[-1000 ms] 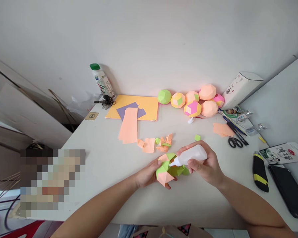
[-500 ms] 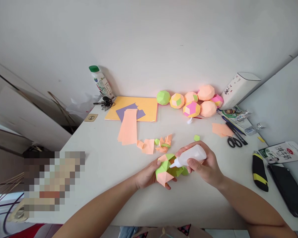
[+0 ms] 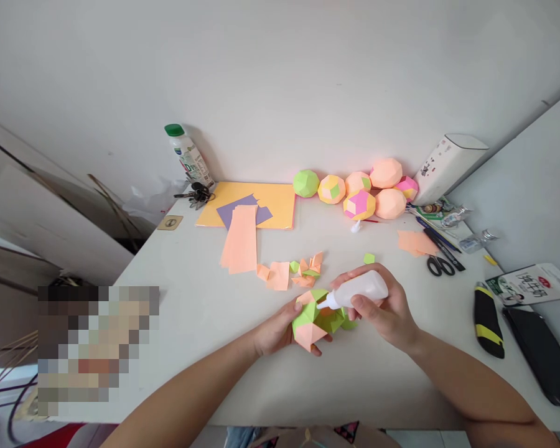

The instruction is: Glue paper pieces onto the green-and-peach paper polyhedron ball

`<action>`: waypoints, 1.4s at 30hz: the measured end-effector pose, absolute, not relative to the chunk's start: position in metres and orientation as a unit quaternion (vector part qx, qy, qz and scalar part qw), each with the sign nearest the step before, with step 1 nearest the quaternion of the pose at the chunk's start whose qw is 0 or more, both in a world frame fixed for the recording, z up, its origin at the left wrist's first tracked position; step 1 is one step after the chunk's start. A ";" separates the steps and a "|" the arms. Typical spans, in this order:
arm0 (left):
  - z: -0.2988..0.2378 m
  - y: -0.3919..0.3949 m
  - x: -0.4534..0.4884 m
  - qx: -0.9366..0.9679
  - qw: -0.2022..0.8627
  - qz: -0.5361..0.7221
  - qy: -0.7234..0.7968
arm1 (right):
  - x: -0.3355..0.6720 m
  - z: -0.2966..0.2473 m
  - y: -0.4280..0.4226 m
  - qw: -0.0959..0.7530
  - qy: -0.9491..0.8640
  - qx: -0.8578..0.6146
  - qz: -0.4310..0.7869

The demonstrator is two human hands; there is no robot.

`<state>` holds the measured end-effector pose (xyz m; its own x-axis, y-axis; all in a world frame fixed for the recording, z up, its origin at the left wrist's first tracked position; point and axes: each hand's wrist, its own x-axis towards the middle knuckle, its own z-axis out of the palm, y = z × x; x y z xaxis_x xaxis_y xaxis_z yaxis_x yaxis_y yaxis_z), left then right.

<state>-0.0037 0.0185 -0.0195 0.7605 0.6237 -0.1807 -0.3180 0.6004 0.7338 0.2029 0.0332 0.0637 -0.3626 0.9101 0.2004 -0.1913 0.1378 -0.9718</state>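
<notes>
My left hand [image 3: 279, 328] is closed around a partly built paper ball [image 3: 309, 335] of green and peach facets, with an open hollow on its right side. In my right hand [image 3: 387, 308] is a white squeeze glue bottle [image 3: 360, 289], tilted so its narrow nozzle points down-left at a green facet near the hollow's edge. Whether the tip touches the paper I cannot tell. Just beyond my hands lie folded peach and green paper pieces [image 3: 310, 267] and a peach paper square [image 3: 279, 275]. A small green piece [image 3: 369, 257] lies past the bottle.
Several finished paper balls [image 3: 360, 204] stand along the wall. Peach strips [image 3: 244, 239] overlap a purple sheet and a yellow pad [image 3: 280, 211] at back left, near a drink bottle [image 3: 190, 155]. Scissors [image 3: 441, 266], pens, a utility knife [image 3: 488, 320] and a black phone-like slab [image 3: 541, 354] lie at right.
The glue bottle's nozzle has shifted slightly left and up along the green facet. My left hand keeps the paper ball in nearly the same place.
</notes>
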 end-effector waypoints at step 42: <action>-0.018 0.018 -0.002 0.338 0.869 0.290 0.217 | 0.205 0.061 0.032 0.463 -0.657 -0.293 0.518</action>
